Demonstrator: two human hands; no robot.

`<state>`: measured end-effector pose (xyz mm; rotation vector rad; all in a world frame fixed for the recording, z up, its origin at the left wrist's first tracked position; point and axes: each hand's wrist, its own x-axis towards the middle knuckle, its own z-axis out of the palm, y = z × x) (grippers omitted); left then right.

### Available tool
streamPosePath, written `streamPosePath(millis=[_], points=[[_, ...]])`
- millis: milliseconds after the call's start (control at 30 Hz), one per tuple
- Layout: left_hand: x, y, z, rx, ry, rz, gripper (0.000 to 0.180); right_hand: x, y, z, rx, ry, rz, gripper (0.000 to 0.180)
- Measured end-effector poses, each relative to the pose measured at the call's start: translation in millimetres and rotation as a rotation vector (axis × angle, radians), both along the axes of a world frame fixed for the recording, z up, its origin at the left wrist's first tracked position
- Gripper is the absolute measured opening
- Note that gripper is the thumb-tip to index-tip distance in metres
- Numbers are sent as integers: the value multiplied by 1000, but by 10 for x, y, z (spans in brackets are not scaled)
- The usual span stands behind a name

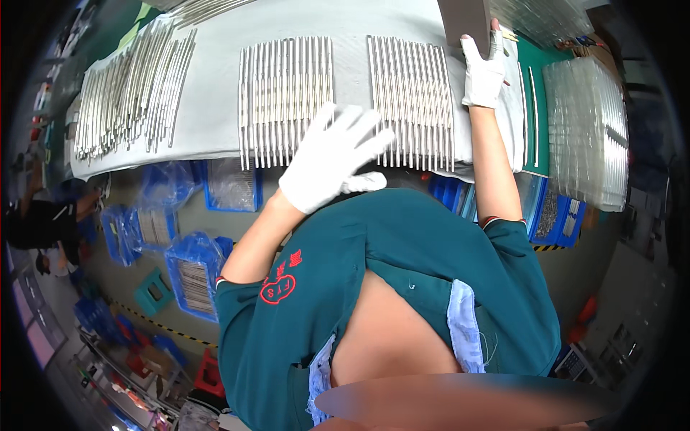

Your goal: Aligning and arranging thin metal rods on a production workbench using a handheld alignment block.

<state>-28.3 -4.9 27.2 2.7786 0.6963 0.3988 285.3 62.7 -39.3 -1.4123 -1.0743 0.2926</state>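
My left hand (338, 156), in a white glove, hovers over the near edge of the table with its fingers spread and nothing in it. Beneath and beyond its fingertips lie two neat rows of thin metal rods, a left row (286, 79) and a right row (411, 93), side by side on a pale cloth (352, 68). My right hand (484, 72), also white-gloved, reaches to the far right. Its thumb and fingers are at the lower corner of a flat grey-brown board (463, 20), which they appear to grip; part of the grip is hidden.
More rods lie in a looser spread (133, 90) on the left. Clear plastic trays (586, 133) are stacked at the right edge, by a green mat (540, 144). Blue crates (233, 188) stand on the floor below the table. Another person (50, 223) is at far left.
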Motion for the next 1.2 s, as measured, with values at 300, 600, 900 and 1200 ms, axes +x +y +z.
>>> streamPosePath(millis=[300,600,900,1200], points=[[-530,-37,-221,119,64,285,74,-3,-41,38,-36,-45,-27,69],[-206,-42,-196,31,21,128,74,-32,-25,38,-23,-23,-15,70],[-99,-68,-258,-24,27,74,80,-38,-16,70,-56,24,0,71],[-508,-148,-278,81,115,327,76,60,-25,17,-17,-53,-14,70]])
